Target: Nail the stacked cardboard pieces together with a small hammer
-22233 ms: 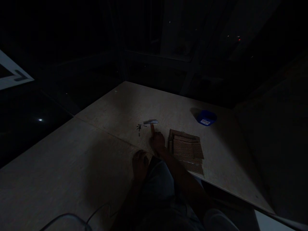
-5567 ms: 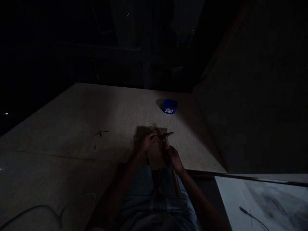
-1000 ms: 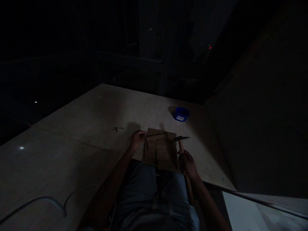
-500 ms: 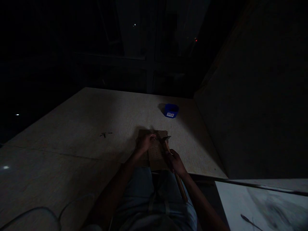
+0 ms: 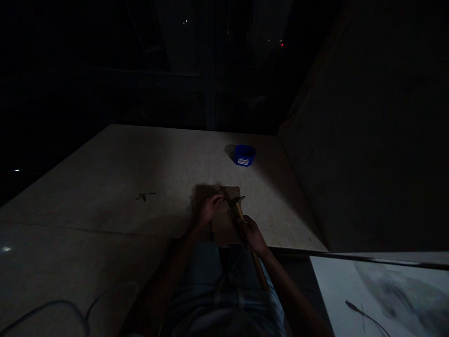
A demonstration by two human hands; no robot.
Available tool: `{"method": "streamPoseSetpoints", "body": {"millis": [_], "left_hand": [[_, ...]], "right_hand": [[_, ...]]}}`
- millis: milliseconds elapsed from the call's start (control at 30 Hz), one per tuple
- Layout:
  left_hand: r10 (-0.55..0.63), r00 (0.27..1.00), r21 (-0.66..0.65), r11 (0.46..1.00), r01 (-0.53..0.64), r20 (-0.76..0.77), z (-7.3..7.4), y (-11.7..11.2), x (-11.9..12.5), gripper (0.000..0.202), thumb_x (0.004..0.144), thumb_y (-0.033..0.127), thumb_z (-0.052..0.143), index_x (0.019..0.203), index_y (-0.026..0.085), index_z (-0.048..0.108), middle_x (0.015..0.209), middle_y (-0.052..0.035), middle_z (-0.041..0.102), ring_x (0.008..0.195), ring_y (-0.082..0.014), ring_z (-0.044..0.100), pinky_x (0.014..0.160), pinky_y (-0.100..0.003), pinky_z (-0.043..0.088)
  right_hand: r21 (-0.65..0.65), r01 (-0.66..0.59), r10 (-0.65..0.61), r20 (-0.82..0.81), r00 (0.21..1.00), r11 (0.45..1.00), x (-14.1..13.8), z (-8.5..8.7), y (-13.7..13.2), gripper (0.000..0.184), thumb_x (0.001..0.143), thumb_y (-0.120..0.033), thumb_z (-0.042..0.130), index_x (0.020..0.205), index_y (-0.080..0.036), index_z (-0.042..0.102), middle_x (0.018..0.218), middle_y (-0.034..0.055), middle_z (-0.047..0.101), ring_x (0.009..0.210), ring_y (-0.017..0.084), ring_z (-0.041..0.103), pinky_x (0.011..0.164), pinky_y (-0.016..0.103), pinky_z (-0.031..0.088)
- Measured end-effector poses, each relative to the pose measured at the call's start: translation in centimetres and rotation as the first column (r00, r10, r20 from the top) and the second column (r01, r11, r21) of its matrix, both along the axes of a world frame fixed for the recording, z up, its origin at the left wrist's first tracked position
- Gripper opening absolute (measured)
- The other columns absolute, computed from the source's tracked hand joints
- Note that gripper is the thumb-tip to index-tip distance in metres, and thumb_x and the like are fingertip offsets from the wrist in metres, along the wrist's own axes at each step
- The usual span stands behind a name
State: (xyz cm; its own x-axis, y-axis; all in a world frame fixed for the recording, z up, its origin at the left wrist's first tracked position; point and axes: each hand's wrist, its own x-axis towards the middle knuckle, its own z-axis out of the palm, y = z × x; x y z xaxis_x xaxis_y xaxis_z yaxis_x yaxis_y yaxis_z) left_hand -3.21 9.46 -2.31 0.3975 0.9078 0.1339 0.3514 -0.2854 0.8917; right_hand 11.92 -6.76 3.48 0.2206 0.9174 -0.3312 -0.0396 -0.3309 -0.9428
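In very dim light, my right hand (image 5: 253, 235) is closed round the wooden handle of a hammer (image 5: 258, 271). The hammer's dark metal head lies over a brown piece of cardboard (image 5: 224, 238) at the table's front edge. My left hand (image 5: 207, 210) rests at the cardboard's left side, fingertips pinched close to the hammer head. What they pinch is small and dark, seemingly a nail, though the gloom hides its detail. Several loose dark nails (image 5: 143, 196) lie on the table to the left.
A blue plastic tub (image 5: 244, 155) with a white label stands on the pale table (image 5: 175, 154) beyond the cardboard. A dark panel (image 5: 368, 154) rises along the right side. Cables (image 5: 52, 303) run at lower left, and another cable (image 5: 365, 312) lies on a white surface at lower right.
The view has shifted slightly, so everything sits a little further left and higher. Both hands keep their holds, and the hammer head stays beside the left fingertips.
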Motion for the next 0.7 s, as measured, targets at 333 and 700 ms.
{"method": "streamPoseSetpoints", "body": {"millis": [333,700], "left_hand": [[-0.001,1.000,0.000,1.000,0.001,-0.025,-0.4,-0.2,-0.1,0.021,0.092,0.026,0.060,0.107,0.024,0.074,0.111,-0.0038,0.077,0.105,-0.0196,0.071,0.100,-0.035,0.054],[-0.022,0.995,-0.050,0.998,0.027,0.095,-0.7,-0.3,0.2,0.042,0.089,0.018,0.060,0.131,0.022,0.061,0.112,-0.0061,0.075,0.104,-0.0175,0.071,0.100,-0.035,0.055]], "right_hand": [[-0.004,0.011,-0.010,0.011,1.000,1.000,0.1,0.2,0.2,0.049,0.083,-0.067,0.057,0.092,-0.019,0.055,0.052,-0.0088,0.043,0.037,0.008,0.034,0.031,0.019,0.024],[0.039,-0.037,0.037,0.007,0.999,0.999,0.5,2.0,1.0,0.043,0.089,-0.064,0.055,0.096,-0.022,0.052,0.051,-0.0112,0.041,0.029,0.007,0.032,0.026,0.018,0.023]]}}
